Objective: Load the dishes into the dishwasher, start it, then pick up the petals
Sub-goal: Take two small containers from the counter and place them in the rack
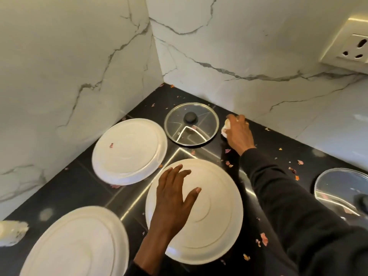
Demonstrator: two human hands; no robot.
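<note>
Three white plates lie upside down on the black counter (79,188): one at the back left (129,152), one in the middle (215,198), one at the front left (75,246). My left hand (173,196) lies flat with spread fingers on the middle plate. My right hand (238,132) reaches to the back wall and grips a small white wad (227,126), beside a glass lid (192,124) with a black knob. Small pink and orange petals (263,239) are scattered over the counter, mostly on the right.
A second glass lid (342,188) lies at the right edge. A white crumpled thing (12,233) sits at the far left. Marble walls close the corner at the back; a wall socket (356,48) sits at the upper right.
</note>
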